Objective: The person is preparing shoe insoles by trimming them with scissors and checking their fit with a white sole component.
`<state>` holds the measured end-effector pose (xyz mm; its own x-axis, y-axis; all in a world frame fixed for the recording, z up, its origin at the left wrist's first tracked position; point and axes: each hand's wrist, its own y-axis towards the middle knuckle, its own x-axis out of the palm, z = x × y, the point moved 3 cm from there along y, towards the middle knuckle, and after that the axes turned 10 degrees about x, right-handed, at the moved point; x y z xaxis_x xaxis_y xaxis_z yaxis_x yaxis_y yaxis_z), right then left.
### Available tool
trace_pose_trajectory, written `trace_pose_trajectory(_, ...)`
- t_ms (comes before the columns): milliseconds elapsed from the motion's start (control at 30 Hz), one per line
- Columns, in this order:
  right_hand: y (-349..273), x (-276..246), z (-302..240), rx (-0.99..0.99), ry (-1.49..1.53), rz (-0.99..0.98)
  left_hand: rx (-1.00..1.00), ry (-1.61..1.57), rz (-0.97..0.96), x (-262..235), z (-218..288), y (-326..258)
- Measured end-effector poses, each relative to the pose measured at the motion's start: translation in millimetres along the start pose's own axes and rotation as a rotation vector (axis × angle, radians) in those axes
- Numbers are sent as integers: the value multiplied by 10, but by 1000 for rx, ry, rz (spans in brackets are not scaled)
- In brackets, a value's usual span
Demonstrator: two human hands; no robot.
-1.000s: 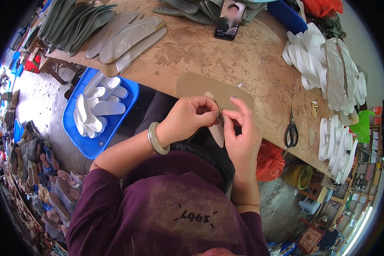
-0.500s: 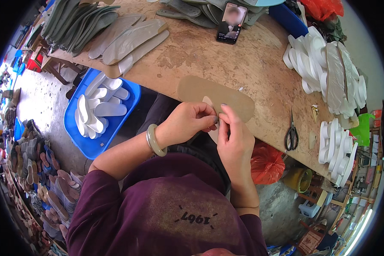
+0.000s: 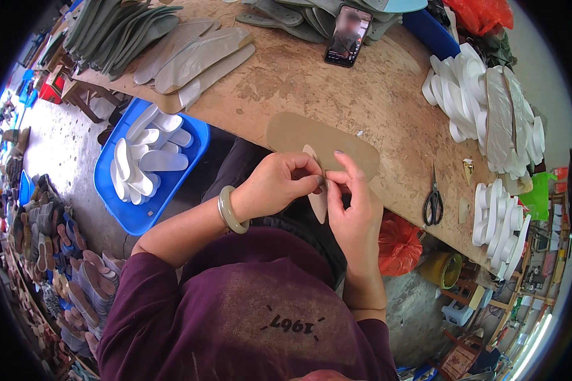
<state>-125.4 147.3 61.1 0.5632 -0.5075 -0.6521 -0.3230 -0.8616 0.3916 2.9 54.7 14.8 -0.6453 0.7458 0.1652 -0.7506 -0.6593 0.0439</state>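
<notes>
At the table's front edge, my left hand (image 3: 283,180) pinches a narrow beige sole-shaped piece (image 3: 318,207) between thumb and fingertips. The piece stands nearly lengthwise away from me, its middle covered by my fingers. Against its other side, my right hand (image 3: 354,204) closes thumb and finger at the same spot, with another finger raised. Whether anything small sits between the fingertips cannot be seen. Just beyond, a tan rounded board (image 3: 337,141) lies on the table, partly behind my hands. A pale bangle (image 3: 231,211) circles my left wrist.
On the wooden table (image 3: 279,82) lie black scissors (image 3: 433,203), a phone (image 3: 347,37), grey insoles (image 3: 117,38) and white soles (image 3: 499,219). A blue tub (image 3: 200,136) of white soles stands at left. A red plastic bag (image 3: 398,244) hangs below the table's edge.
My right hand has shifted slightly right and its fingers have spread a little, so more of the beige piece's lower end shows. My left hand stays nearly in place.
</notes>
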Motion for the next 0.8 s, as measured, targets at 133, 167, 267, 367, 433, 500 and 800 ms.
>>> trace_pose_trajectory(133, -1, -8, 13, 68, 48, -40, 84, 154, -59, 14, 78, -4)
trace_pose_trajectory(167, -1, -1, 10, 31, -2, -30, 84, 154, -59, 13, 60, -2)
trace_pose_trajectory(267, 56, -9, 115, 185, 169, -89, 61, 48, -55, 2, -15, 15)
trace_pose_trajectory(367, 106, -22, 213, 321, 354, -154, 53, -97, -73, -8, -25, 50)
trace_pose_trajectory(433, 114, -11, 293, 381, 458, -198, -10, -174, -57, -20, -45, 76)
trace_pose_trajectory(500, 124, 19, 291, 390, 498, -210, -29, -189, -57, -45, -41, 82)
trace_pose_trajectory(800, 90, 6, 182, 284, 335, -188, 40, -94, -91, -25, -85, 71)
